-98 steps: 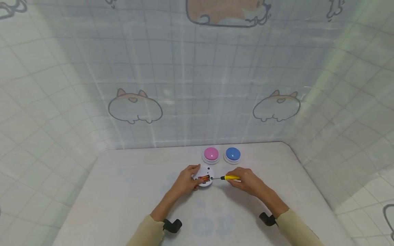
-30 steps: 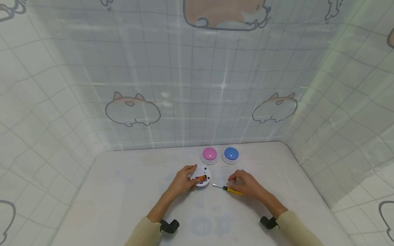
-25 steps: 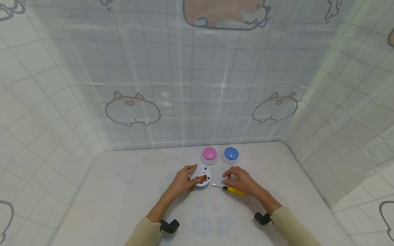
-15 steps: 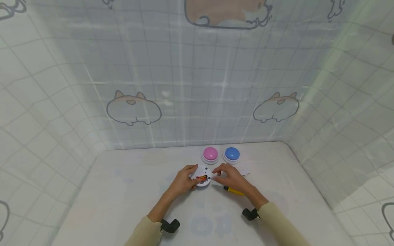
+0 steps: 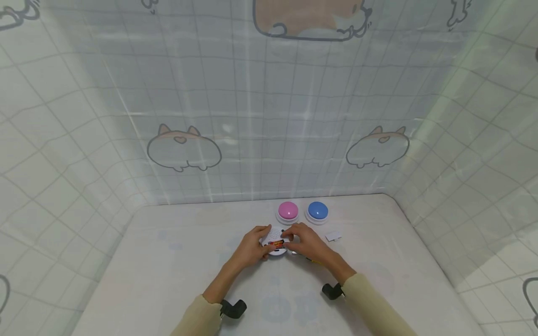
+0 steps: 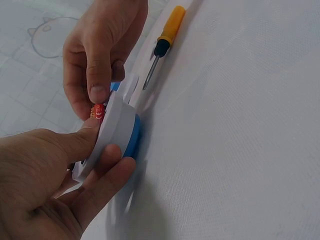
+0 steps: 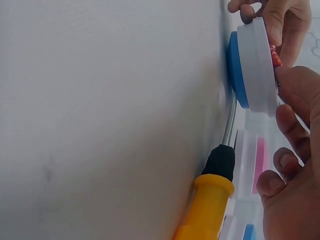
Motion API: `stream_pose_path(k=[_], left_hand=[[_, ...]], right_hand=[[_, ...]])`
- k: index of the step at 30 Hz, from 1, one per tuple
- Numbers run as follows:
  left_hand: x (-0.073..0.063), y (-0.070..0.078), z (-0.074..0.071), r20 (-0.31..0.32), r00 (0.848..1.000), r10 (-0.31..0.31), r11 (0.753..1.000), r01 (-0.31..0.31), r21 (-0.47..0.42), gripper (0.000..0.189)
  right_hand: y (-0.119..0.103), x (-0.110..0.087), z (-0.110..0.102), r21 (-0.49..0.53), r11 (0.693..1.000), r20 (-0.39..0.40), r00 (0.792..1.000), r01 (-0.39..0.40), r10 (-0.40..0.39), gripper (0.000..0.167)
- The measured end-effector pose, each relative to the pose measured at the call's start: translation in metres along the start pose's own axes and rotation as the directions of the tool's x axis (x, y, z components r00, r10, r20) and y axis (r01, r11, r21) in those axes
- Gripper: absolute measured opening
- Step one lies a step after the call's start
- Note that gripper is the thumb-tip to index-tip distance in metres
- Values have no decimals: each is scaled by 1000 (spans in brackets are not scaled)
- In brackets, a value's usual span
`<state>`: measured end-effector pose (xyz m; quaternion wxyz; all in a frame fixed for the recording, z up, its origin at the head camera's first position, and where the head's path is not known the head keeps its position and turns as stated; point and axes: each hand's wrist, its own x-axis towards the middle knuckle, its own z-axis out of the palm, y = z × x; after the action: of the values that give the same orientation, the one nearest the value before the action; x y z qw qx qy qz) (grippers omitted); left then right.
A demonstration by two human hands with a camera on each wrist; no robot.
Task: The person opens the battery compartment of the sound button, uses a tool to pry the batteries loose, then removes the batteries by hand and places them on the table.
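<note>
My left hand [image 5: 251, 245] grips a round white push-button light or buzzer [image 6: 114, 125], turned over so its blue dome [image 6: 133, 137] faces down. Its battery compartment is open, with red batteries [image 5: 276, 244] lying inside. The left thumb lies across the near end of the batteries, fingers under the rim. My right hand [image 5: 308, 242] is at their other end, thumb and forefinger pinching a red battery [image 6: 98, 113] that shows above the housing in the left wrist view. A yellow-handled screwdriver [image 6: 171, 29] lies on the table below the right hand, mostly hidden in the head view.
A pink push button [image 5: 288, 211] and a blue push button [image 5: 317, 211] stand dome up behind the hands. To the right lies a small white battery cover [image 5: 333, 236]. A patterned curtain [image 5: 277, 116] hangs behind the white table [image 5: 189, 261] and at both sides.
The right hand has put the screwdriver down on the table, then moved left to the batteries. The left hand keeps its hold on the device. The white cover has come into sight.
</note>
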<state>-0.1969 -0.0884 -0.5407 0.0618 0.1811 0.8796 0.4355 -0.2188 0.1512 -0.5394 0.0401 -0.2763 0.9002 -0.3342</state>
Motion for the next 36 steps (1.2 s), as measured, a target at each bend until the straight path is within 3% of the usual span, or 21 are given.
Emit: stream_pose_path(k=[19,27,36], left_hand=[[1,2,-1,1,1000,8,1000,-8,3,71],[2,2,1,6,999,-40,999,40,-10,73],[3,1,1,-1,998,-57,998,57,18,75]], right_hand=[[-3,-2,1,-5,1000,-51,998,28,-28,14],[4,-12,-10,51,996,-89,993,-70,75,13],[22,-37,-36,53,987,-156,975,-153,159,13]])
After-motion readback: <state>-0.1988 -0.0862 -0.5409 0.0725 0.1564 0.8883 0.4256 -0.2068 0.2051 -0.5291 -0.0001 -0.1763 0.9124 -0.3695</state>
